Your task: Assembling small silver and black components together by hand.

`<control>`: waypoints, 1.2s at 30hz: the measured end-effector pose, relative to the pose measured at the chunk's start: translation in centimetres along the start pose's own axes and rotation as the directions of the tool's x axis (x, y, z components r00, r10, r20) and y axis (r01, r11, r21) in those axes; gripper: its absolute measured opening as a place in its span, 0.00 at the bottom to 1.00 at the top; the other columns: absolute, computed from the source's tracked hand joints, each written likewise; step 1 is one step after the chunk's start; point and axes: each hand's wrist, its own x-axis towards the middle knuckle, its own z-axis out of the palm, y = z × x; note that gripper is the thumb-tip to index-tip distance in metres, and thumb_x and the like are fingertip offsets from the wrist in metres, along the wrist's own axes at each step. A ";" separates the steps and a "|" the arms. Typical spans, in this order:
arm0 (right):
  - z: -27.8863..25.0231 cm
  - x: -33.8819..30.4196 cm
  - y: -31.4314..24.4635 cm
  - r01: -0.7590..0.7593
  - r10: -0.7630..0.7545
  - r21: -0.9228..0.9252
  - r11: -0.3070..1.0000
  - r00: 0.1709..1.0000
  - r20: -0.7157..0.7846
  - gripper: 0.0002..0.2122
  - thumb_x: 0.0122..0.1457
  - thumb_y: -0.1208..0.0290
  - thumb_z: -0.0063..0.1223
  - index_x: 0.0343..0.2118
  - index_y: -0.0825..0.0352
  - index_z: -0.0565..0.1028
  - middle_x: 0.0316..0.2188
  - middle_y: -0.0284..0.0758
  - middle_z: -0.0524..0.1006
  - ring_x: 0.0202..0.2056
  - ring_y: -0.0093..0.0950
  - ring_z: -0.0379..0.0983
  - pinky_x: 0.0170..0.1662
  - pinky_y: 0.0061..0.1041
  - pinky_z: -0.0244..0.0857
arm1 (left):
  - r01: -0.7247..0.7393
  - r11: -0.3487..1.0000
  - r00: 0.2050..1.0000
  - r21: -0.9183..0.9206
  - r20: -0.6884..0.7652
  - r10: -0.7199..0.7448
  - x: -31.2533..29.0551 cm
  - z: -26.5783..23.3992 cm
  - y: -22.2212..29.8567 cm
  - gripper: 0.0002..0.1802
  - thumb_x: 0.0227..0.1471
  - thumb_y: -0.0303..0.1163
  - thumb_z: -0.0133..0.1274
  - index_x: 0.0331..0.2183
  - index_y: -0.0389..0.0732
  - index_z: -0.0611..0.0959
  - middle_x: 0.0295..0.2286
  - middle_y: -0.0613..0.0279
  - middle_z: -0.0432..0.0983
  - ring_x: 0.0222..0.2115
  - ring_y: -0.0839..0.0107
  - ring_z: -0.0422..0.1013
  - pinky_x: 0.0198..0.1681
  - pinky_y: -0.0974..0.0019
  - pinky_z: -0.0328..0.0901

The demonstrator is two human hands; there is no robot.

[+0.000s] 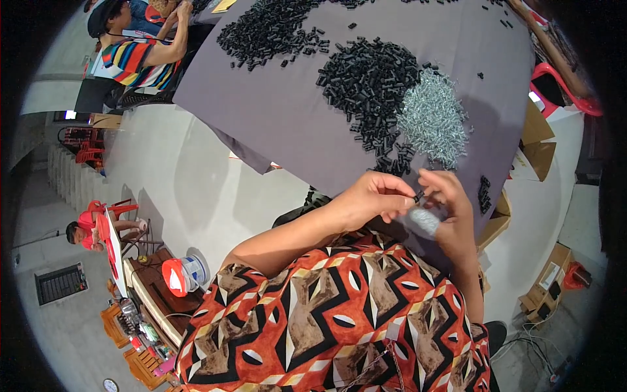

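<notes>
In front of my chest, at the near edge of the cloth-covered table, both hands meet. My left hand (382, 199) pinches a small black cylindrical piece (418, 195) between thumb and fingertips. Curled around the other side of that piece is my right hand (452, 206), its fingertips blurred. A pale silvery patch (423, 222) lies against the right palm, too smeared to name. Just beyond the hands a heap of black cylindrical pieces (372, 81) spreads over the cloth. Touching its right side is a pile of small shiny silver screw-like pieces (434, 117).
Another black heap (268, 32) lies farther back on the grey tablecloth (287, 117). A few black pieces (484, 194) sit right of my hands. Cardboard boxes (538, 140) stand at the right, a white bucket with red (185, 274) on the left floor. A person in stripes (147, 62) works far left.
</notes>
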 end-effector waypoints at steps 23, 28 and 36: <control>1.3 0.4 1.8 0.425 -0.429 -0.138 0.895 0.903 -0.003 0.22 0.47 0.76 0.67 0.48 0.68 0.77 0.40 0.40 0.78 0.39 0.37 0.76 0.42 0.31 0.70 | 0.061 0.959 0.995 -0.278 0.090 -0.037 -0.4 0.5 -0.8 0.10 0.57 0.28 0.59 0.40 0.35 0.85 0.36 0.60 0.83 0.27 0.83 0.71 0.32 0.78 0.66; 1.5 0.2 1.7 0.438 -0.443 -0.110 0.892 0.896 -0.018 0.23 0.46 0.75 0.68 0.49 0.68 0.77 0.40 0.39 0.78 0.38 0.36 0.75 0.41 0.31 0.70 | 0.067 0.965 0.997 -0.255 0.054 -0.055 -0.8 1.2 -0.5 0.10 0.55 0.33 0.63 0.37 0.38 0.86 0.27 0.70 0.79 0.24 0.84 0.68 0.28 0.79 0.61; 1.4 0.0 1.7 0.431 -0.434 -0.095 0.897 0.901 -0.011 0.23 0.46 0.74 0.68 0.48 0.69 0.78 0.39 0.39 0.78 0.38 0.35 0.75 0.41 0.30 0.69 | 0.082 0.942 0.983 -0.325 0.184 -0.022 -0.7 0.7 -1.1 0.13 0.59 0.26 0.56 0.45 0.33 0.82 0.39 0.58 0.82 0.39 0.72 0.78 0.47 0.67 0.71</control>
